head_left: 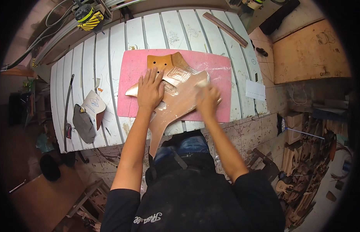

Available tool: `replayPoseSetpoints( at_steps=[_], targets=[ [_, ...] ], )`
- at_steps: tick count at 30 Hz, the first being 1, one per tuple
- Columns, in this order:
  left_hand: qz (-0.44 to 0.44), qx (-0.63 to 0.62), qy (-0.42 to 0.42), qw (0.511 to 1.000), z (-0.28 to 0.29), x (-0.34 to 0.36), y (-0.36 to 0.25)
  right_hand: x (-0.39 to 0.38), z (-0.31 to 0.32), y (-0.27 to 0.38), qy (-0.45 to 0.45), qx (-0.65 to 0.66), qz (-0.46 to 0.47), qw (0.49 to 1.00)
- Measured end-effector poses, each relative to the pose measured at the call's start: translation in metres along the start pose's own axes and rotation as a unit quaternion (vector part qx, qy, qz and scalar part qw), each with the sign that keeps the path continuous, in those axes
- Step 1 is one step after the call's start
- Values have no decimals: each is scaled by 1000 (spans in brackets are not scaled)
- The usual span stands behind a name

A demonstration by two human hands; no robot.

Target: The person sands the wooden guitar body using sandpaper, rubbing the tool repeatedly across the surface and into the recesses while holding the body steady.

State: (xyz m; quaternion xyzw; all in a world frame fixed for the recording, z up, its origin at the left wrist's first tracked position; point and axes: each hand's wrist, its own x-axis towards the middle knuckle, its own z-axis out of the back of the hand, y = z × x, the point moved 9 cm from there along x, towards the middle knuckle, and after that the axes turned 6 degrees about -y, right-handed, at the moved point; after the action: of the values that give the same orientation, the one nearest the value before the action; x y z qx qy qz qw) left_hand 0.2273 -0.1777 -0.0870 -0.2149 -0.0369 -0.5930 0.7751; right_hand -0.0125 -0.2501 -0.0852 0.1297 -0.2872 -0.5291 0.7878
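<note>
Right now we are working on a jagged, star-shaped wooden guitar body, which is lying on a pink rectangular foam mat across the white slatted surface. Our left hand is pressing flat on the body's left side, fingers spread and gripping nothing. Our right hand is resting on the body's right side, blurred; its grip seems curled around a small pale pad, though we cannot tell for sure. Off to the left, a folded sheet of sandpaper is lying beside a grey cloth. A long brown wooden strip is lying near the far right edge.
</note>
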Motion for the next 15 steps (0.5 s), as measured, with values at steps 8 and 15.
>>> replayPoseSetpoints(
  at_steps=[8,15],
  targets=[
    [-7,2,-17,1000,3,-1,-2,5,-5,-3,45,-21,58,997],
    [1,-6,-7,1000,6,0,0,-83,-13,65,83,81,102,988]
  ],
)
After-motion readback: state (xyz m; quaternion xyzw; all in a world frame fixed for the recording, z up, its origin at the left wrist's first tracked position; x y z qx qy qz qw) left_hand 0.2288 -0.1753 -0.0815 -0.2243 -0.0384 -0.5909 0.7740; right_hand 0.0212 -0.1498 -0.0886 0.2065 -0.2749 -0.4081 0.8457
